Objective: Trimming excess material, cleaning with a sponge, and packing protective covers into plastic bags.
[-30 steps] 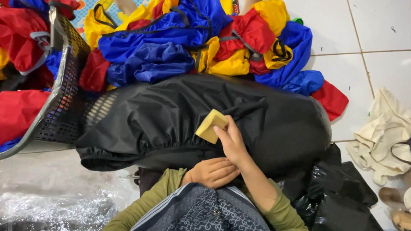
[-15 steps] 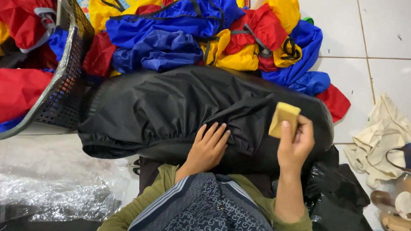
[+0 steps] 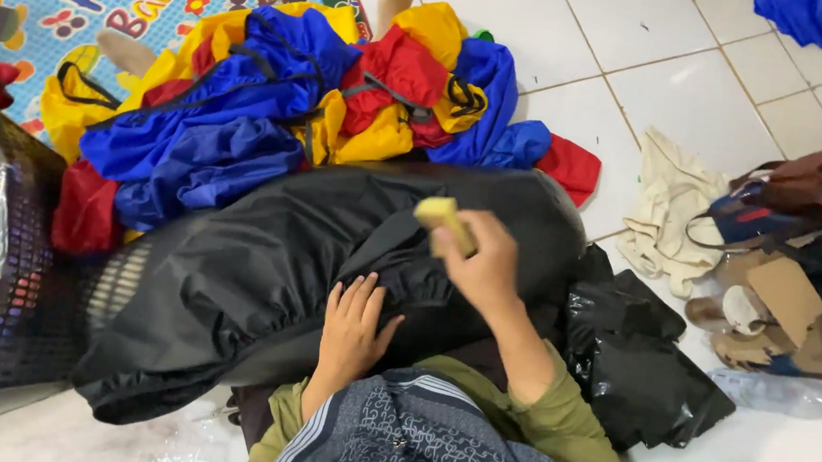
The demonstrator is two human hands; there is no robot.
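On a white tiled floor, seen from the head camera, a person works over a black fabric bundle (image 3: 307, 271) stretched across the lap, its long axis running from about eight o'clock to two o'clock. The right hand (image 3: 483, 263) has its fingers clamped on a small yellow block (image 3: 441, 216), which sticks out of the grip toward eleven o'clock and sits just above the bundle's upper middle. The left hand (image 3: 351, 331) lies flat on the cloth, fingers together and extended toward twelve o'clock, gripping nothing; the block lies at about one o'clock from it, so the right hand is the nearer. A heap of blue, red and yellow garments (image 3: 293, 99) sits at twelve o'clock, a dark mesh basket (image 3: 11, 313) at nine, crumpled black plastic (image 3: 639, 364) at three. Half a second earlier the block was held farther right, near the bundle's right end; it has since moved left toward centre, and the left hand has barely shifted.
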